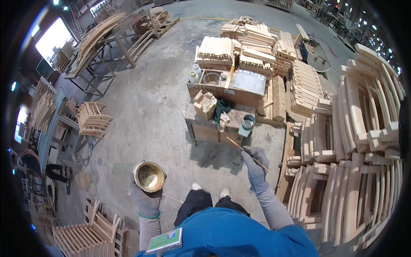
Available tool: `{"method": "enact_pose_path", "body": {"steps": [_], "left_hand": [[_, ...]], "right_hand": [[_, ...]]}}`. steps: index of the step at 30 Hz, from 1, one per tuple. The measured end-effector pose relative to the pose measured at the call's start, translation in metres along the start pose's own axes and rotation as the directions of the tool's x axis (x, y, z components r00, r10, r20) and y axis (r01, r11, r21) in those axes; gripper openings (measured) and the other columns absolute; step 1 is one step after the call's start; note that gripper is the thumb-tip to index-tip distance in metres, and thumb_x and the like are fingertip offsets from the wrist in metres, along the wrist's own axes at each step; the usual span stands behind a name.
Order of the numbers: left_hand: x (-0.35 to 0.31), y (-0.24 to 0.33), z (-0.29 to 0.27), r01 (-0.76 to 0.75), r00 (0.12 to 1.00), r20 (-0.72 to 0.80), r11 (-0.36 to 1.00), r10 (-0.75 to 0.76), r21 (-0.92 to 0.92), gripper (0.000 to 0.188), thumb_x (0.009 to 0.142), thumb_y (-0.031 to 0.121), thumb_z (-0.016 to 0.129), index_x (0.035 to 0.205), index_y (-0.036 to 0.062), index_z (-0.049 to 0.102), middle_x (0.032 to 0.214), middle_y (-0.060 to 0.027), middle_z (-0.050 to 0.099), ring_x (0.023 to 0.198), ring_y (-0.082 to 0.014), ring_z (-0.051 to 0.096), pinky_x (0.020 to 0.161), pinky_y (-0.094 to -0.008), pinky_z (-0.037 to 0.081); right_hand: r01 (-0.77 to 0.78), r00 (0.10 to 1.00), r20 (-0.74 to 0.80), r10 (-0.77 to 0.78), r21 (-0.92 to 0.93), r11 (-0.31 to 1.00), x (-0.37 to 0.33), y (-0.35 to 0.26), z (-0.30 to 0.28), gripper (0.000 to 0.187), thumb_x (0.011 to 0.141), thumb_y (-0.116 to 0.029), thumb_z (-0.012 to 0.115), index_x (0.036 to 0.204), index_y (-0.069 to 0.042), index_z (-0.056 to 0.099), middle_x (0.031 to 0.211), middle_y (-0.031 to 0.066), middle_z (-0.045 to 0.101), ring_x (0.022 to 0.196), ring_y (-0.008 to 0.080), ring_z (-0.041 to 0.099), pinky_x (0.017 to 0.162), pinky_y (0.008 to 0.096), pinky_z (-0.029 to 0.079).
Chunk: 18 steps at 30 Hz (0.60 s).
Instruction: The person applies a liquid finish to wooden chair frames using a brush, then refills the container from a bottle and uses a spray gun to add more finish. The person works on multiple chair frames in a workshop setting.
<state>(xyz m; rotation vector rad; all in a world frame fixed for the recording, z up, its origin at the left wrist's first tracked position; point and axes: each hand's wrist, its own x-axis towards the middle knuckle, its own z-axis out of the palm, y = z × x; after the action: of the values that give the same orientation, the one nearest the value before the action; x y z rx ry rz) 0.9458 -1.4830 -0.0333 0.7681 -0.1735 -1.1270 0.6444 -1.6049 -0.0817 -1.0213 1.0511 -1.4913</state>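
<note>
Grey-gloved left hand [147, 201] grips a round brass-coloured bowl [148, 176] from below, out on the near left of the low wooden worktop [209, 128]. Right hand [255, 165], also gloved, is closed around a thin wooden stick [247, 153], held just in front of that worktop, tip aimed at its near edge. Small grey pot [247, 122] sits on the worktop's right end; stacked wooden chair frames [342, 188] stand to its right.
</note>
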Motion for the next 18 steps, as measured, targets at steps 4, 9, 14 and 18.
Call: {"method": "enact_pose_path", "body": {"steps": [4, 9, 14, 18], "left_hand": [[0.067, 0.001, 0.018, -0.174, 0.985, 0.041, 0.917, 0.17, 0.359, 0.051, 0.089, 0.048, 0.048, 0.125, 0.0112, 0.047, 0.125, -0.0098, 0.049, 0.115, -0.0281, 0.048, 0.097, -0.0515, 0.039], [0.167, 0.018, 0.05, 0.079, 0.997, 0.009, 0.996, -0.079, -0.033, 0.047, 0.092, 0.044, 0.042, 0.125, 0.009, 0.045, 0.126, -0.0108, 0.048, 0.114, -0.0269, 0.049, 0.097, -0.0503, 0.042], [0.246, 0.021, 0.056, -0.035, 0.991, 0.131, 0.963, 0.0, 0.269, 0.05, 0.091, 0.047, 0.043, 0.125, 0.0104, 0.046, 0.126, -0.0075, 0.049, 0.115, -0.0279, 0.049, 0.098, -0.0517, 0.04], [0.288, 0.02, 0.07, 0.091, 0.993, 0.073, 0.995, -0.088, -0.034, 0.05, 0.09, 0.047, 0.047, 0.125, 0.0117, 0.048, 0.129, -0.007, 0.048, 0.117, -0.0269, 0.047, 0.101, -0.0522, 0.036]], "right_hand": [[-0.02, 1.0, -0.007, 0.019, -0.115, 0.993, 0.045, 0.021, 0.021, 0.019, 0.087, -0.003, 0.057, 0.104, 0.003, 0.059, 0.09, 0.0099, 0.063, 0.073, 0.0135, 0.061, 0.066, 0.0253, 0.052], [-0.103, 0.984, -0.144, 0.1, -0.015, 0.995, 0.103, 0.028, 0.069, 0.027, 0.089, -0.007, 0.055, 0.115, 0.002, 0.058, 0.088, 0.0078, 0.063, 0.072, 0.0102, 0.06, 0.063, 0.0223, 0.05], [0.159, 0.987, 0.047, -0.153, -0.195, 0.968, 0.18, 0.067, 0.075, 0.039, 0.094, -0.009, 0.048, 0.13, 0.004, 0.042, 0.101, 0.0108, 0.059, 0.085, 0.0161, 0.06, 0.072, 0.0247, 0.05], [0.3, 0.935, 0.272, -0.227, -0.269, 0.915, 0.25, 0.097, 0.067, 0.036, 0.092, -0.009, 0.05, 0.126, 0.001, 0.046, 0.104, 0.0133, 0.06, 0.093, 0.0209, 0.058, 0.076, 0.0294, 0.049]]}}
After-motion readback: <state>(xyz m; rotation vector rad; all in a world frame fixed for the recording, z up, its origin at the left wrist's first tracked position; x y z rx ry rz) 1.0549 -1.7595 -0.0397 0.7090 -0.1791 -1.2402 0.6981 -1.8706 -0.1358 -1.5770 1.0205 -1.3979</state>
